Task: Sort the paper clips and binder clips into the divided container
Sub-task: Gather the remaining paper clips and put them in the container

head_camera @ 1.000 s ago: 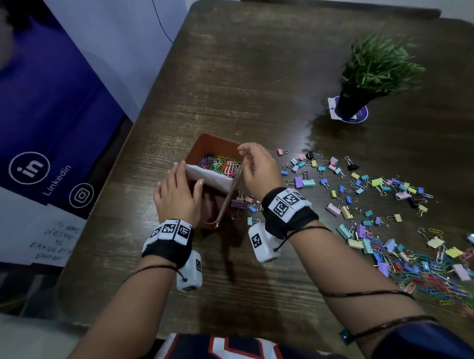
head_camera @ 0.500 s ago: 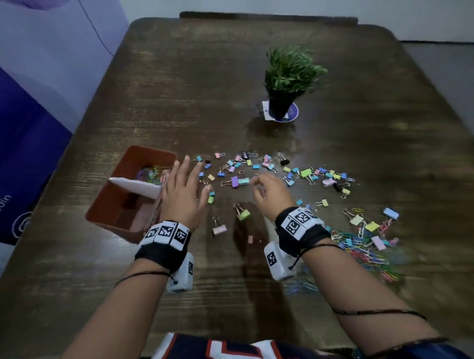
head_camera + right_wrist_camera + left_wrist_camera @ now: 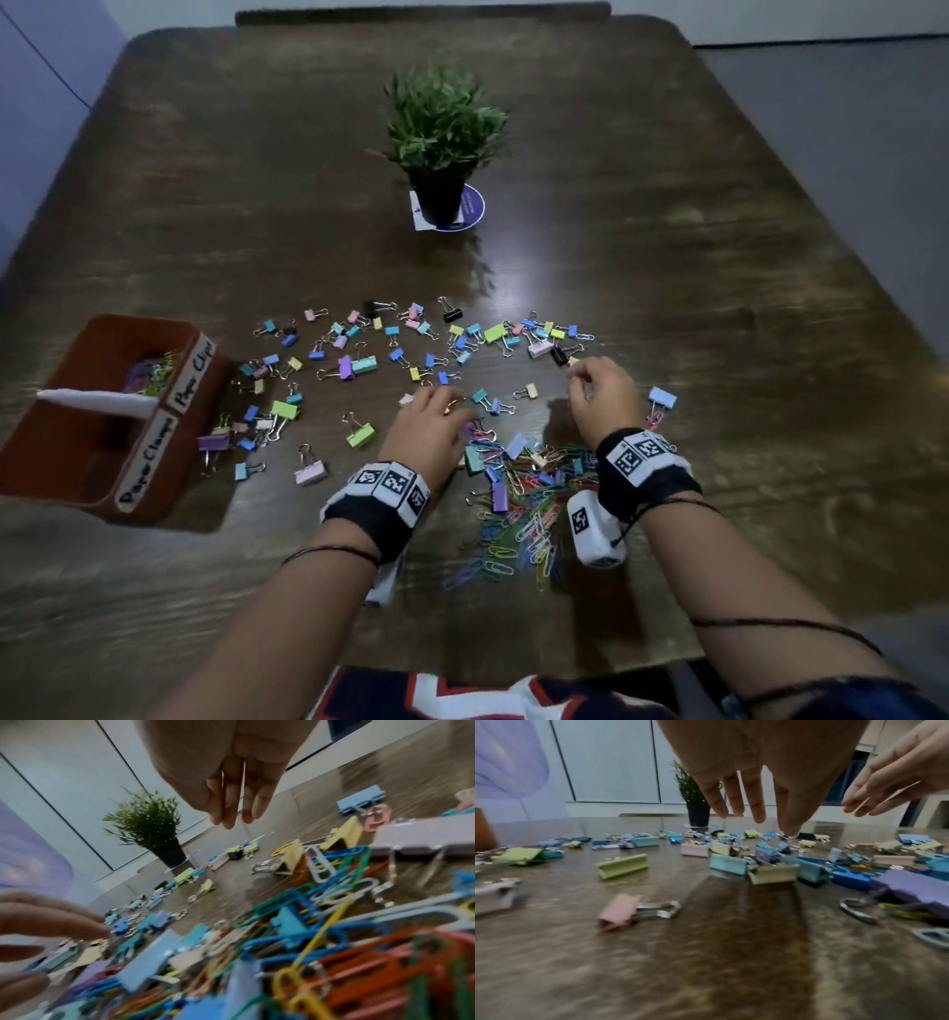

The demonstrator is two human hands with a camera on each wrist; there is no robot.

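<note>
Brown divided container (image 3: pixel 154 465) at the table's (image 3: pixel 719 308) left edge, binder clips (image 3: pixel 359 434) scattered beside it, left hand (image 3: pixel 429 426) fingers relaxed, apparently empty, over paper clips (image 3: pixel 529 519), right hand (image 3: pixel 603 395) fingers straight, empty.

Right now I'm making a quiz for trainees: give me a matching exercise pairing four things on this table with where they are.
Things:
1. container
2. plant
3. paper clip pile
4. left hand

Places:
A. between the wrists
B. left edge of the table
C. far centre, on a coaster
D. over binder clips, beside the pile

Pairs: 1-B, 2-C, 3-A, 4-D
</note>
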